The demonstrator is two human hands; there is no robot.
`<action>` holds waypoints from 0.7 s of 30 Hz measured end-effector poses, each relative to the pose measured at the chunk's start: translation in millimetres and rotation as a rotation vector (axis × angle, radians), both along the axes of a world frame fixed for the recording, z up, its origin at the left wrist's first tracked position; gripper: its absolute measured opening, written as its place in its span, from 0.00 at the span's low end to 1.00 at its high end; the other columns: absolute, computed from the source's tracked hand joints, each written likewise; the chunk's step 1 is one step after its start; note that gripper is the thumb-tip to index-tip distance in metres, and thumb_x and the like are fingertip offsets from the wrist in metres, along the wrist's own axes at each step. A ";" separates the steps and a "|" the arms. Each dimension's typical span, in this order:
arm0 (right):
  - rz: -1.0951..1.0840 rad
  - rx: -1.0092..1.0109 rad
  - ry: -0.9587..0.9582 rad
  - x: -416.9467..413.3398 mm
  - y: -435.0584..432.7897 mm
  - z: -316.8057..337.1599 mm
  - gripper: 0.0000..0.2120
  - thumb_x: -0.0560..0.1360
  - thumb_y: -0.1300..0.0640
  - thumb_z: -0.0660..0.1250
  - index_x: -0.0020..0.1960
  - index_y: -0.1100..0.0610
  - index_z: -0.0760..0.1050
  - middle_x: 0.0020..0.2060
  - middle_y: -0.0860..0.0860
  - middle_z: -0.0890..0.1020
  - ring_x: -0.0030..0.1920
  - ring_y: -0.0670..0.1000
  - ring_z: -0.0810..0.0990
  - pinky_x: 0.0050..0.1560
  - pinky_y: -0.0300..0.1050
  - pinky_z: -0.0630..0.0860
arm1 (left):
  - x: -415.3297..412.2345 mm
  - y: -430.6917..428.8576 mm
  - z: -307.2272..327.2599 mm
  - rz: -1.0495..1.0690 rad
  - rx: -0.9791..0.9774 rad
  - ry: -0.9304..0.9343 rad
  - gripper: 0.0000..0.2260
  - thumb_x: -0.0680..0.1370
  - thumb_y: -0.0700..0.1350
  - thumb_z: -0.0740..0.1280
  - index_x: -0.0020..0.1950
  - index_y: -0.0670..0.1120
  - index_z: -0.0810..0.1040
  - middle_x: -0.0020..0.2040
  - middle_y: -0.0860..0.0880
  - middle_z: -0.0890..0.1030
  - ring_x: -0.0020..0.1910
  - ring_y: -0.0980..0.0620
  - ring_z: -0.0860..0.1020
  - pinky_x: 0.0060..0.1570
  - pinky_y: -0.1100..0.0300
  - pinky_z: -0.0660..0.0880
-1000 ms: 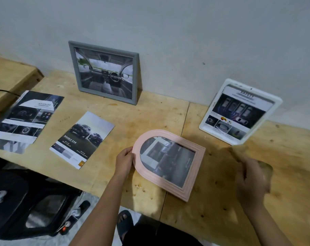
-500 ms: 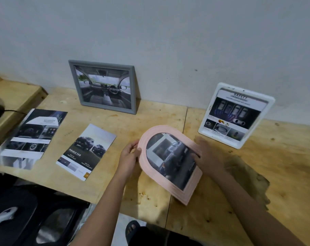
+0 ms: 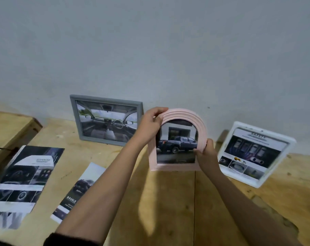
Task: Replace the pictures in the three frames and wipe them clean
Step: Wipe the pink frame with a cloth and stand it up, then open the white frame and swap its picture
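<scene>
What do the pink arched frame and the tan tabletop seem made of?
Pink arched frame: likely moulded plastic or painted wood; matte, even colour, stepped ridges. Tan tabletop: bare plywood by its look; grain, knots and a seam between panels show.

The pink arched frame (image 3: 202, 125) stands upright and faces the camera, holding a picture of a dark pickup truck (image 3: 177, 145); the left hand (image 3: 150, 125) grips the upper left of its arch and the right hand (image 3: 206, 155) grips its lower right side. To its left a grey rectangular frame (image 3: 73, 118) with a car-interior picture leans against the wall, and to its right a white frame (image 3: 267, 134) with a "SAFETY" page leans back, tilted. Two loose prints lie flat on the wooden table: a dark brochure page (image 3: 26, 174) at far left and a "DOUBLE" car print (image 3: 76, 190) beside it.
</scene>
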State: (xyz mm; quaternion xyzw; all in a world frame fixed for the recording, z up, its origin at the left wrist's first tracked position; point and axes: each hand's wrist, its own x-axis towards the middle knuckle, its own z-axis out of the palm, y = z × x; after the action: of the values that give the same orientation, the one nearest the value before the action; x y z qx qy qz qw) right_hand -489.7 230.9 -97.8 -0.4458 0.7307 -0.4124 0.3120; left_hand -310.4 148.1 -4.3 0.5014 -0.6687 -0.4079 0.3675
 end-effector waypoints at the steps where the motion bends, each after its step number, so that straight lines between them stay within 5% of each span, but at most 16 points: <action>1: -0.051 -0.004 0.002 5.3 -8.1 -1.5 0.14 0.75 0.67 0.64 0.56 0.58 0.63 0.39 0.47 0.70 0.39 0.47 0.72 0.36 0.36 0.72 | -2.8 -13.1 2.0 -0.013 -0.021 -0.019 0.13 0.79 0.35 0.59 0.61 0.42 0.77 0.57 0.48 0.79 0.56 0.55 0.74 0.59 0.66 0.68; 9: -0.189 0.016 -0.076 25.2 -56.0 -23.8 0.14 0.75 0.65 0.64 0.55 0.56 0.63 0.43 0.51 0.73 0.44 0.51 0.75 0.34 0.36 0.72 | -10.4 -68.9 -21.4 -0.087 -0.210 -0.118 0.14 0.79 0.35 0.57 0.62 0.42 0.75 0.56 0.50 0.67 0.57 0.58 0.68 0.60 0.75 0.61; 17: -0.194 0.047 -0.029 26.2 -58.5 -27.7 0.17 0.77 0.61 0.62 0.64 0.62 0.67 0.51 0.56 0.76 0.44 0.50 0.75 0.32 0.33 0.68 | -6.4 -69.5 -47.3 0.136 -0.348 -0.179 0.12 0.79 0.36 0.58 0.60 0.41 0.74 0.57 0.46 0.74 0.56 0.54 0.69 0.53 0.74 0.60; 21: -0.186 -0.026 0.016 16.4 -4.5 -29.8 0.16 0.77 0.58 0.64 0.63 0.59 0.68 0.54 0.51 0.75 0.52 0.48 0.76 0.50 0.40 0.76 | -29.2 -46.9 -43.0 0.187 -0.329 -0.051 0.11 0.78 0.35 0.56 0.57 0.43 0.74 0.55 0.53 0.68 0.58 0.52 0.73 0.57 0.67 0.70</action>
State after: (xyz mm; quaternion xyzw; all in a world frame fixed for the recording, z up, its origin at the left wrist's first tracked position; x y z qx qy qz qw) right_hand -473.4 226.4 -127.6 -0.3833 0.7659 -0.4454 0.2609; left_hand -339.6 101.2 -47.3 0.5048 -0.6860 -0.2440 0.4637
